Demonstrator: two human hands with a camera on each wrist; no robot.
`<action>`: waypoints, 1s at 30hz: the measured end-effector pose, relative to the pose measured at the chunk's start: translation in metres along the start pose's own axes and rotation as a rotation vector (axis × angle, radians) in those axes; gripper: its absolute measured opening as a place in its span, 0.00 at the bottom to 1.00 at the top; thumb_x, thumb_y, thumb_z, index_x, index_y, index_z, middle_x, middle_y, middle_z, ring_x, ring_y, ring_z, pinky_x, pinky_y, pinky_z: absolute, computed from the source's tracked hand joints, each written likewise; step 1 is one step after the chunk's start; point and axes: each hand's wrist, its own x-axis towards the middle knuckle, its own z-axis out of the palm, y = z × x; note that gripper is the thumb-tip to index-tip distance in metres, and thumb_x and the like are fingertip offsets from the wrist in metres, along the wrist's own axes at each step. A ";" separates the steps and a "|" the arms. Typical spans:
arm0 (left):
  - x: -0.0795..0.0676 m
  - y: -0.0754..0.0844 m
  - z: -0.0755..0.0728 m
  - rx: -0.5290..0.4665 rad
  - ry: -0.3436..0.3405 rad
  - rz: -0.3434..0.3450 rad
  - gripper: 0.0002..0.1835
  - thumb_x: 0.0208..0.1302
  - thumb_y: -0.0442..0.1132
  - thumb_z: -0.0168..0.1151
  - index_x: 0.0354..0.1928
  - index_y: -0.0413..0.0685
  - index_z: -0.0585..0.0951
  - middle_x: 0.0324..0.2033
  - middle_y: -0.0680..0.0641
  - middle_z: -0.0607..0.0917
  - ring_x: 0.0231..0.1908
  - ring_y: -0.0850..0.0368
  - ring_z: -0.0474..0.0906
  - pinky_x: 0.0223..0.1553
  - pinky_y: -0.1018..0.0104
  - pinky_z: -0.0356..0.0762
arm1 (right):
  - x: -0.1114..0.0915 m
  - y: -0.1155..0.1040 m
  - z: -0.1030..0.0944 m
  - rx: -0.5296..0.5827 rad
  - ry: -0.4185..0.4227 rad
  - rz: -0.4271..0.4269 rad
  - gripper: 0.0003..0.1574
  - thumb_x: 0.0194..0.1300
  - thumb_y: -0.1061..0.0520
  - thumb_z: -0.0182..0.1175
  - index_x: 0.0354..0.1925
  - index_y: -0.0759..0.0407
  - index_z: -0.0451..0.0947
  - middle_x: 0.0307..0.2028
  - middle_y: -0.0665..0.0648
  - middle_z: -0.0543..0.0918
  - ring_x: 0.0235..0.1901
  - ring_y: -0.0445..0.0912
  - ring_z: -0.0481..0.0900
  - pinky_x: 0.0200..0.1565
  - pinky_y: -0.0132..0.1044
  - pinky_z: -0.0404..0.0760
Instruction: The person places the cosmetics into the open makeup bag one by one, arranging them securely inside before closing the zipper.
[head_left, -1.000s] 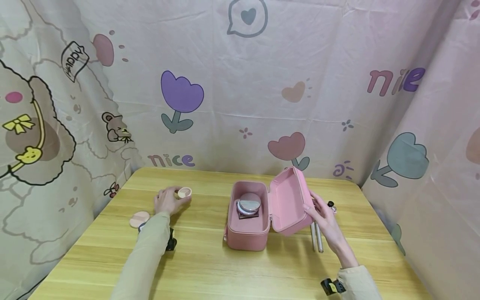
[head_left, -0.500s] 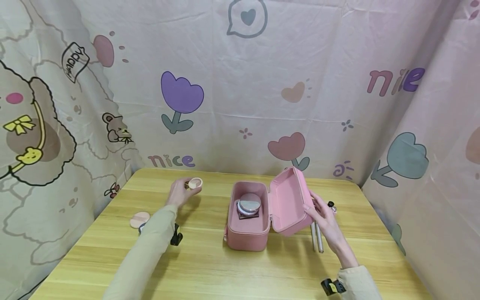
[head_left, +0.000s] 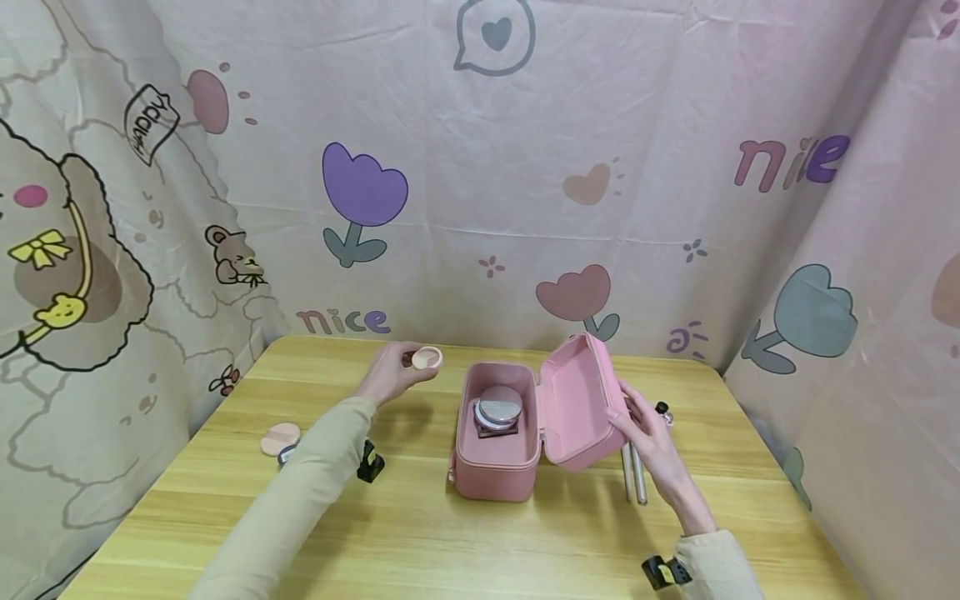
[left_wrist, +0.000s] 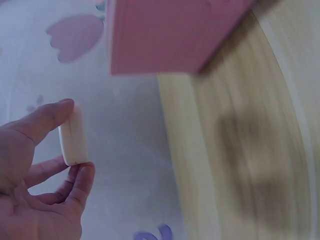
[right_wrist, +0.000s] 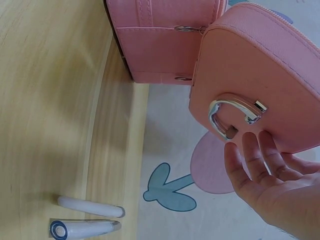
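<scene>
My left hand [head_left: 390, 372] pinches a small, round, cream-coloured compact [head_left: 427, 358] between thumb and fingers, above the table's back part. In the left wrist view the compact [left_wrist: 73, 135] appears edge-on as a thin disc. To its right stands a pink cosmetic case [head_left: 495, 483] with its lid [head_left: 577, 400] swung out to the right. My right hand [head_left: 648, 429] grips the lid's outer edge, thumb at the rim. In the right wrist view, fingers lie beside the lid's metal handle [right_wrist: 235, 110]. Round silver-topped compacts [head_left: 499, 407] lie stacked in the case over a dark square item.
A round pale puff [head_left: 281, 438] and a dark-rimmed item [head_left: 286, 455], partly behind the left sleeve, lie on the wooden table [head_left: 420, 542]. Right of the lid are two slim silvery tubes [head_left: 639, 477] and a black-capped item [head_left: 662, 408]. A printed curtain [head_left: 480, 167] hangs behind.
My left hand has lifted the compact and carried it right and towards the back, closer to the case. The right hand, lid and case stay where they were.
</scene>
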 end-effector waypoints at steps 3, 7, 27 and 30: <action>-0.001 0.014 0.004 -0.003 -0.036 0.009 0.28 0.57 0.39 0.74 0.57 0.31 0.80 0.48 0.32 0.86 0.49 0.40 0.84 0.54 0.50 0.81 | 0.000 0.000 0.000 -0.003 -0.001 -0.002 0.37 0.75 0.60 0.49 0.77 0.65 0.53 0.63 0.77 0.72 0.51 0.31 0.79 0.52 0.22 0.78; -0.003 0.029 0.010 0.022 -0.075 0.040 0.28 0.56 0.39 0.75 0.57 0.31 0.80 0.48 0.33 0.85 0.50 0.39 0.83 0.56 0.48 0.80 | 0.000 0.000 0.000 -0.009 -0.004 0.003 0.36 0.76 0.60 0.49 0.77 0.65 0.53 0.64 0.76 0.71 0.51 0.30 0.79 0.52 0.22 0.78; -0.011 0.076 0.053 0.063 -0.287 0.110 0.26 0.53 0.39 0.78 0.54 0.39 0.83 0.45 0.43 0.87 0.48 0.50 0.79 0.56 0.54 0.77 | 0.000 -0.002 0.000 -0.014 -0.003 0.015 0.37 0.75 0.59 0.50 0.77 0.64 0.53 0.64 0.75 0.72 0.51 0.29 0.78 0.53 0.21 0.77; -0.011 0.079 0.060 0.060 -0.305 0.123 0.25 0.53 0.38 0.78 0.53 0.37 0.83 0.45 0.42 0.88 0.48 0.49 0.80 0.56 0.54 0.78 | 0.000 -0.002 0.000 -0.013 -0.002 0.020 0.37 0.75 0.59 0.50 0.77 0.64 0.53 0.64 0.75 0.71 0.51 0.29 0.78 0.53 0.21 0.76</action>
